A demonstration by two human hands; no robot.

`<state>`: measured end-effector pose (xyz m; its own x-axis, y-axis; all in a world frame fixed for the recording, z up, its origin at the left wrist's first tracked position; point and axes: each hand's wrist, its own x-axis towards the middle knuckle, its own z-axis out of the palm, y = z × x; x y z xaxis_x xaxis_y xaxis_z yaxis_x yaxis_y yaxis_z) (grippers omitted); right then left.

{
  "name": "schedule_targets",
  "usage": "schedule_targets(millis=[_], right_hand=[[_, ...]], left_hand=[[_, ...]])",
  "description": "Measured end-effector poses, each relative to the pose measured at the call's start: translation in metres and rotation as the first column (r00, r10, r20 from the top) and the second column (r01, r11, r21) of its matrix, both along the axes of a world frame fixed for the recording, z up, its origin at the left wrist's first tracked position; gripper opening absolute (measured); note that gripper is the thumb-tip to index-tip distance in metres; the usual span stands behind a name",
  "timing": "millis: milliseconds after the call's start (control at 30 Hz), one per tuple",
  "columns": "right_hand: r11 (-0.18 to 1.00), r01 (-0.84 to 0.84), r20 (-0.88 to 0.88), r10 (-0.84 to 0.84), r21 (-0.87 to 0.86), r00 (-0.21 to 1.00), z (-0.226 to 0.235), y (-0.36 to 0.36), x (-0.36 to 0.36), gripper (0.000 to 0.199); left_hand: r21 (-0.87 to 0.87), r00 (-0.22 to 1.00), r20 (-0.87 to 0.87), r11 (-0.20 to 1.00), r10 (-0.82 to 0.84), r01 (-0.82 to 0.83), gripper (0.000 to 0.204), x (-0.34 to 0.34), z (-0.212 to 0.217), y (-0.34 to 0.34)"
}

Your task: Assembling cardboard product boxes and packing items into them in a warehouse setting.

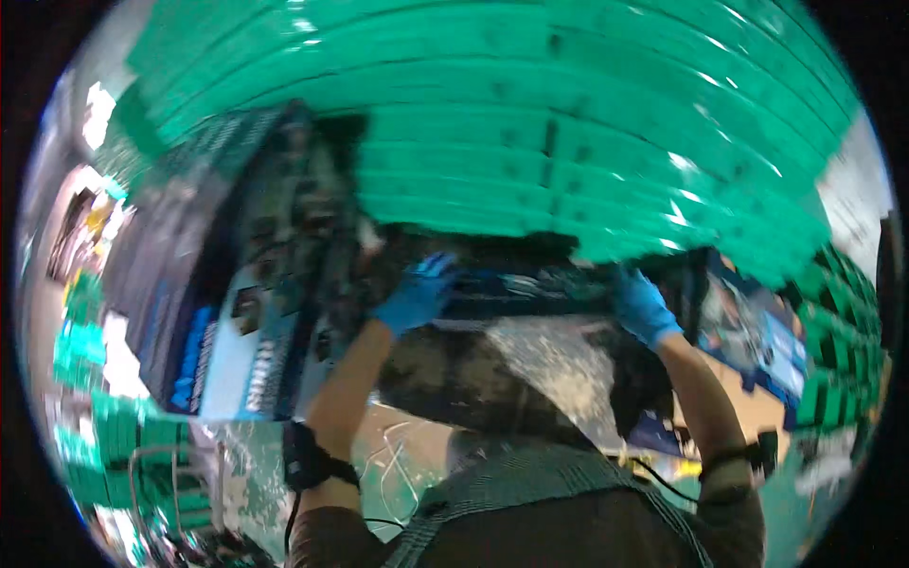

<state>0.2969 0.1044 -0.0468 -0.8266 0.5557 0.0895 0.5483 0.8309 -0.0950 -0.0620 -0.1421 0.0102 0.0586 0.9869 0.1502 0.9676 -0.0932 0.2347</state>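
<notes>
Blue gloves cover both my hands. A long dark carton (540, 289) with a blue printed strip lies across the middle, between my hands. My left hand (418, 297) is closed on its left end, fingers pointing away from me. At the opposite end my right hand (646, 309) grips it, its fingertips hidden by the edge. Motion blur softens the carton's outline. Nearer my body, below the carton, spreads a dark surface (464, 371) with a pale, glossy, mottled patch.
A tall wall of green boxes (454, 133) rises behind. At my left stand dark cartons (204, 284) with blue and white printing. Right of my forearm lies a blue-and-white printed carton (762, 331). Several green boxes (843, 331) pile up farther right. A metal-framed cart (175, 483) stands lower left.
</notes>
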Motion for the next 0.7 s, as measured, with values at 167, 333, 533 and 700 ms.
schedule_targets(millis=[167,333,533,700], right_hand=[[0.985,-0.164,-0.014,0.163,-0.057,0.986,0.033,-0.032,-0.018,0.05],[0.975,-0.22,0.001,0.22,-0.044,0.975,0.04,-0.041,-0.02,0.054],[0.977,-0.207,0.185,0.211,-0.044,0.96,0.031,-0.028,-0.031,0.057],[0.947,-0.184,0.069,0.171,0.263,0.983,0.014,-0.067,-0.027,0.065]], left_hand=[[-0.176,0.846,0.53,0.984,0.059,0.041,0.076,-0.02,-0.042,-0.013],[-0.195,0.996,0.088,0.98,-0.02,0.036,0.08,-0.006,-0.003,-0.001],[-0.236,0.955,-0.289,0.962,0.064,-0.136,0.072,-0.003,0.0,-0.002],[0.142,0.938,-0.316,0.985,0.141,-0.1,0.082,0.0,-0.048,-0.024]])
